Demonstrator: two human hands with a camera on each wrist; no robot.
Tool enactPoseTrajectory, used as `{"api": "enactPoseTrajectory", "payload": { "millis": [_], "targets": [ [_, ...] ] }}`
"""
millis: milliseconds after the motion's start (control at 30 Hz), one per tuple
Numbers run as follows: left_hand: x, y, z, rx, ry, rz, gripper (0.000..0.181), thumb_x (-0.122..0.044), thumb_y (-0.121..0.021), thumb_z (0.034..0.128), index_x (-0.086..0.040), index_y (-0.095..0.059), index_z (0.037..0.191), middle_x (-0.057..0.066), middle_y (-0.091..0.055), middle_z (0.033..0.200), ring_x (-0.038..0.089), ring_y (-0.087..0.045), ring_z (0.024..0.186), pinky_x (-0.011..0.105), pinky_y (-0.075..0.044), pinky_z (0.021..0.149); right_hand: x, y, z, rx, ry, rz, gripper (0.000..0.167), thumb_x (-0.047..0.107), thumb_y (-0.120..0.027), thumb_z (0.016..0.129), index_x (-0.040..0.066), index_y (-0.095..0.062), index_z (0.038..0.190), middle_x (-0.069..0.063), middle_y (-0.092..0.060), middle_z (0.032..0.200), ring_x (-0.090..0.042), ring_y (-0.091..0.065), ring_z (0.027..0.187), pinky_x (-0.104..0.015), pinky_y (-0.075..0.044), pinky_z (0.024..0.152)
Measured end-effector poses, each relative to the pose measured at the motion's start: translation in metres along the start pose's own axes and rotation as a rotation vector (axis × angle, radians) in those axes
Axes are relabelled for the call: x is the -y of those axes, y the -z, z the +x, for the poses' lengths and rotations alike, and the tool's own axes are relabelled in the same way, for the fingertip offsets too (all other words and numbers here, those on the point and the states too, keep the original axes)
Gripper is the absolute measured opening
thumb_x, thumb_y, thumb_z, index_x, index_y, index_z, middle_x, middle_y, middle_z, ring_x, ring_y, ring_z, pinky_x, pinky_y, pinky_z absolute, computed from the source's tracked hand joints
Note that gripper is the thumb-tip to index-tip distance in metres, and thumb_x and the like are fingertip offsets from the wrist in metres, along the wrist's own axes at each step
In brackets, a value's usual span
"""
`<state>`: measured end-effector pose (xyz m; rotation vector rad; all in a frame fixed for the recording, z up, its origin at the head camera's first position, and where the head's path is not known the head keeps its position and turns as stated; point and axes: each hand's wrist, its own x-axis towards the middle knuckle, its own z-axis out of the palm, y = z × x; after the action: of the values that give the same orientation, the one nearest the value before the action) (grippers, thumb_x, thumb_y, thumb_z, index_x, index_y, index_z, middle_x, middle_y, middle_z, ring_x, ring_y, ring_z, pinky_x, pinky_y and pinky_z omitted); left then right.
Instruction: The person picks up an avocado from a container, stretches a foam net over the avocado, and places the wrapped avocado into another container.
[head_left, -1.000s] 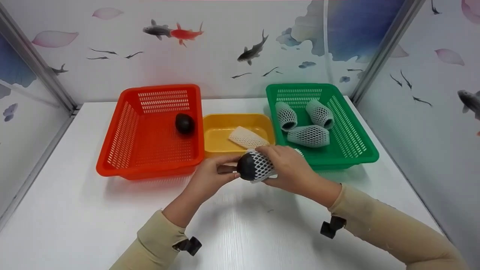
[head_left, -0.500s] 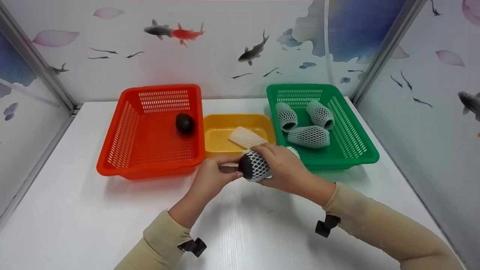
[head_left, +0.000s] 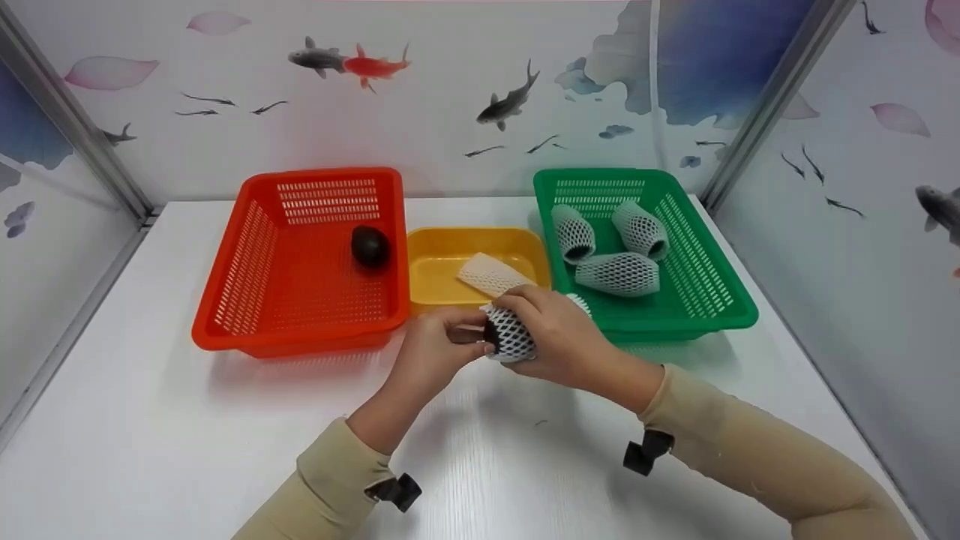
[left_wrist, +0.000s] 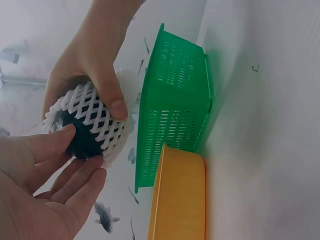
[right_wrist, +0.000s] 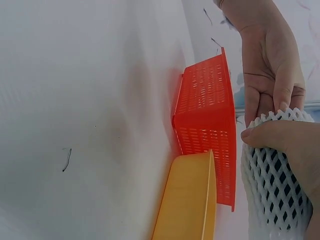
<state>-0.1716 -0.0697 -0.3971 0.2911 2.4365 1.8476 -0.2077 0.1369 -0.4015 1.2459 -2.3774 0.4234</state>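
A dark, egg-shaped avocado (left_wrist: 84, 139) sits mostly inside a white foam net sleeve (head_left: 513, 339), its bare end facing left. My right hand (head_left: 562, 330) grips the sleeve around the fruit, thumb laid along the netting in the right wrist view. At the bare end my left hand (head_left: 435, 346) pinches the avocado between thumb and fingertips. The sleeve's far end is partly hidden behind the right hand. Another avocado (head_left: 370, 247), bare, lies in the red basket (head_left: 300, 341). One more foam sleeve (head_left: 491, 274), flat, rests in the yellow tray (head_left: 442, 238).
The green basket (head_left: 716, 296) at the right holds three fruits in net sleeves (head_left: 619, 274). The yellow tray stands between the red and green baskets, just beyond my hands. Printed panels (head_left: 450, 150) close off the table's back and sides.
The sleeve has slid leftward over the avocado, so less of its dark end shows. Both hands are still on it; the right hand has shifted slightly left.
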Motion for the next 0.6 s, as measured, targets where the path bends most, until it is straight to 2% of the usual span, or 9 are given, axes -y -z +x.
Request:
{"api": "enactPoseTrajectory", "payload": {
  "millis": [200,367,500,600],
  "targets": [
    [0.004,-0.003,0.000,-0.022,-0.035,-0.011,0.037,0.000,-0.078,0.0805,-0.004,-0.070,0.116,0.011,-0.068,0.111,0.022,-0.070,0.092,0.031,-0.056,0.079,0.000,0.000,0.001,0.015,-0.010,0.017,0.070,0.032,-0.089,0.068,0.006,-0.054,0.123,-0.011,-0.058,0.118,-0.028,-0.058,0.102,-0.042,-0.050,0.090],
    [0.008,-0.007,-0.001,-0.075,-0.037,-0.059,0.036,-0.006,-0.079,0.0811,-0.005,-0.068,0.116,0.009,-0.066,0.110,0.023,-0.064,0.101,0.034,-0.053,0.088,-0.002,0.003,-0.001,0.020,-0.042,0.037,0.070,0.032,-0.089,0.068,0.007,-0.054,0.123,-0.010,-0.058,0.120,-0.028,-0.057,0.104,-0.041,-0.050,0.090],
    [0.010,-0.012,0.001,-0.128,-0.027,-0.144,0.040,-0.001,-0.071,0.0827,-0.005,-0.060,0.121,0.012,-0.061,0.116,0.027,-0.059,0.109,0.037,-0.050,0.094,-0.004,0.006,-0.002,0.016,-0.046,0.068,0.071,0.031,-0.089,0.069,0.007,-0.053,0.125,-0.010,-0.057,0.123,-0.027,-0.056,0.109,-0.041,-0.048,0.093],
    [0.009,-0.015,0.004,-0.117,0.023,-0.283,0.040,0.001,-0.058,0.0887,-0.002,-0.052,0.128,0.017,-0.058,0.119,0.029,-0.060,0.109,0.039,-0.050,0.094,-0.006,0.009,-0.003,0.008,-0.027,0.088,0.071,0.029,-0.090,0.070,0.007,-0.051,0.126,-0.010,-0.055,0.128,-0.027,-0.054,0.114,-0.042,-0.047,0.096]
  ]
}}
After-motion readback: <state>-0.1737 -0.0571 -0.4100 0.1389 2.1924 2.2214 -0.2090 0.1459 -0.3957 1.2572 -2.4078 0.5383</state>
